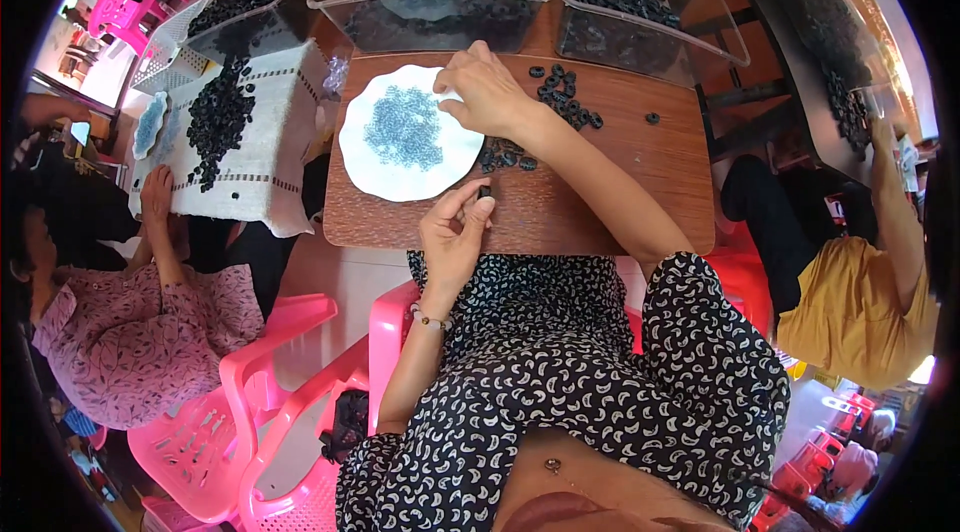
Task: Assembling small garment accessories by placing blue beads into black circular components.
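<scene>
My left hand is at the near edge of the brown table, pinching a small black oval ring between thumb and fingertips. Over the right rim of a white scalloped plate hovers my right hand. Its fingers are curved, with a small gap between thumb and forefinger and nothing visible in it. Tiny clear bluish pieces lie heaped on the plate. Loose black rings are scattered right of the plate, partly hidden behind my right wrist and forearm.
Clear plastic bins full of black rings line the table's far edge. At the left, a person in a pink patterned top sits by a cloth-covered table with a black heap. Someone in a yellow top works at the right. Pink chairs stand nearby.
</scene>
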`<state>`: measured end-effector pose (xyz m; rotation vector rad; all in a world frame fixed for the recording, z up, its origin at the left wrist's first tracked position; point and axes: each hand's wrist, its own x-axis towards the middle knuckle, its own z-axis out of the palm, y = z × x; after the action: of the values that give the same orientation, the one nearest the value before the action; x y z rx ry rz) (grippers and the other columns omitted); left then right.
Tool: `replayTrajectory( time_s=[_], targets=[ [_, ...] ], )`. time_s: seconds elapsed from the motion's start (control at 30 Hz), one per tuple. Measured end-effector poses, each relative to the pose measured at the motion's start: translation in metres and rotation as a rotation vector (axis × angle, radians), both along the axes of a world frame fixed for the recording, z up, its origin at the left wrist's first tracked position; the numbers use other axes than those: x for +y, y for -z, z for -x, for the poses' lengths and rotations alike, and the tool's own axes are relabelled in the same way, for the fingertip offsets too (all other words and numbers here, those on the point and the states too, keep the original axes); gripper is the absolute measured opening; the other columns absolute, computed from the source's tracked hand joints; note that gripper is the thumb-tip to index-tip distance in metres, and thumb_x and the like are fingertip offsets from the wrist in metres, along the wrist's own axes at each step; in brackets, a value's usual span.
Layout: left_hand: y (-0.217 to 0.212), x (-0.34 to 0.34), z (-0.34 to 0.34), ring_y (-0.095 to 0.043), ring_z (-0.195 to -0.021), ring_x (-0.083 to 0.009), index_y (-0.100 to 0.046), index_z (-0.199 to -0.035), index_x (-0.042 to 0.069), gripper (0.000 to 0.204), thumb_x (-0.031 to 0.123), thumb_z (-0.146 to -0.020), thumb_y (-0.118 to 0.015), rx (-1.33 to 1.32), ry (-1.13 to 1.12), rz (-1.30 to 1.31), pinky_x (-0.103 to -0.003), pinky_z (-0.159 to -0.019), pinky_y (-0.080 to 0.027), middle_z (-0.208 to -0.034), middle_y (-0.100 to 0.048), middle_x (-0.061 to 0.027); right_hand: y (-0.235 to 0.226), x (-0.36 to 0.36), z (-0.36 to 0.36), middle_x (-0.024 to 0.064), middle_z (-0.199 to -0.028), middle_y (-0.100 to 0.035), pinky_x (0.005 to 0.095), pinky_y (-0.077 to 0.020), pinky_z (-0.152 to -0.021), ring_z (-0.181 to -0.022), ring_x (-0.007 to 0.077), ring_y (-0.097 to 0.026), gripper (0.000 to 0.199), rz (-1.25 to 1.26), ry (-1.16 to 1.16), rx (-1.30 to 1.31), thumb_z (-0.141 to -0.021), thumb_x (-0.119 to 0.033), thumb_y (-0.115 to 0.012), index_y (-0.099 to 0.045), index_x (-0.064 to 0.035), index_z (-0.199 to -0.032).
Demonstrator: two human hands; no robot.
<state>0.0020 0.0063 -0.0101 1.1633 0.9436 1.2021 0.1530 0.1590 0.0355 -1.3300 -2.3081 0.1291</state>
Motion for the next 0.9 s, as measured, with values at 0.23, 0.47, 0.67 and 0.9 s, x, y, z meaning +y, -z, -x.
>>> replayTrajectory(
  time_s=[0.23, 0.47, 0.67, 0.9],
  targets=[
    [-0.001, 0.002, 0.001, -0.052, -0.071, -0.0053, -0.072, -0.118, -0.001, 0.027, 0.013, -0.095, -0.073, 0.028, 0.005, -0.013, -0.021, -0.063, -0.042, -0.08, -0.055, 0.0027, -0.003, 0.008, 0.016, 0.0166, -0.103, -0.066, 0.0437, -0.0444, -0.094, -0.106, 0.0341, -0.051, 0.039, 0.067, -0.055, 0.02, -0.085, -0.023, -0.076, -0.072, -0.0072, -0.121],
    [-0.004, 0.002, -0.002, -0.051, -0.072, -0.0051, -0.072, -0.117, -0.001, 0.026, 0.012, -0.094, -0.074, 0.005, 0.004, 0.009, -0.021, -0.064, -0.042, -0.081, -0.056, 0.0029, -0.002, 0.014, 0.039, 0.0173, -0.108, -0.068, 0.0461, -0.0468, -0.095, -0.11, 0.0353, -0.054, 0.04, 0.107, -0.206, -0.071, -0.085, -0.029, -0.077, -0.072, -0.005, -0.117],
    [-0.008, 0.002, 0.0, -0.051, -0.072, -0.0049, -0.073, -0.117, 0.001, 0.026, 0.011, -0.093, -0.074, 0.033, 0.009, -0.004, -0.021, -0.064, -0.041, -0.082, -0.057, 0.0027, -0.009, 0.002, 0.02, 0.0159, -0.104, -0.069, 0.0433, -0.0471, -0.094, -0.106, 0.0328, -0.056, 0.025, 0.188, -0.129, -0.067, -0.087, -0.02, -0.074, -0.075, -0.0046, -0.106],
    [-0.007, 0.002, 0.0, -0.05, -0.071, -0.0048, -0.072, -0.118, 0.0, 0.027, 0.012, -0.094, -0.074, 0.024, 0.017, -0.004, -0.021, -0.063, -0.041, -0.083, -0.057, 0.0022, -0.018, -0.007, 0.022, 0.0149, -0.096, -0.069, 0.0437, -0.0475, -0.091, -0.101, 0.0329, -0.058, 0.02, 0.185, -0.2, 0.031, -0.087, -0.017, -0.071, -0.074, -0.0048, -0.103]
  ],
)
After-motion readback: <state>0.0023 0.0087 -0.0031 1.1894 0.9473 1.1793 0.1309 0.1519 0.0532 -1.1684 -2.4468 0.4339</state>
